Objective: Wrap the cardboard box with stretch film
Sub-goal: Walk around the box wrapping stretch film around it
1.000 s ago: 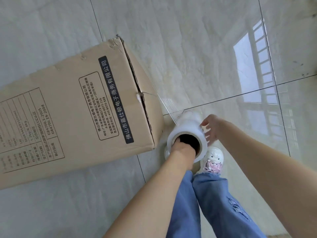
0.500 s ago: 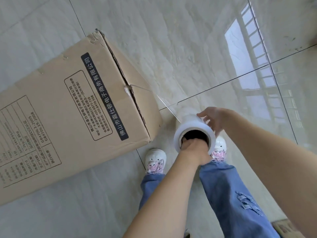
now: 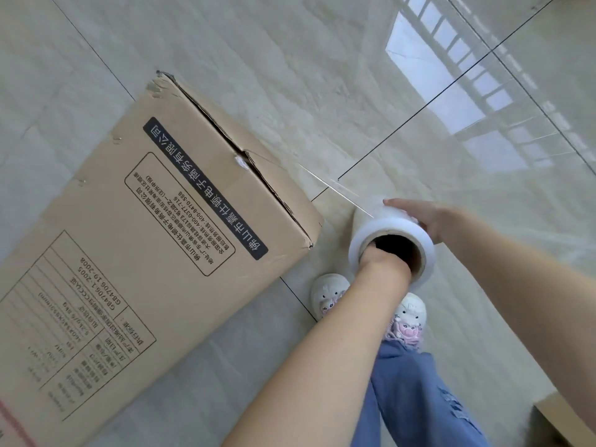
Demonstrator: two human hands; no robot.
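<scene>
So at this point the cardboard box (image 3: 154, 253) was lying on the tiled floor (image 3: 290, 59), and the stretch film roll (image 3: 392, 235) was held just off its near end corner, a bit further out from that corner than half a second before. A thin, taut band of film (image 3: 322, 185) ran from the torn spot on the box's top edge over to the roll, and it looked longer now, so I'd guess film was paying out as the person stepped around.

Grips: the left hand (image 3: 383, 262) was stuffed down into the roll's core, fingers hidden, so can't tell how they were curled. The right hand (image 3: 422, 217) rested on the roll's outer side, away from the box, fingers laid fairly flat against it, more like a brake than a grab.

Both shoes (image 3: 329, 293) showed just beside the box's near corner. Barely any film on the box yet, so wrapping was still early.
</scene>
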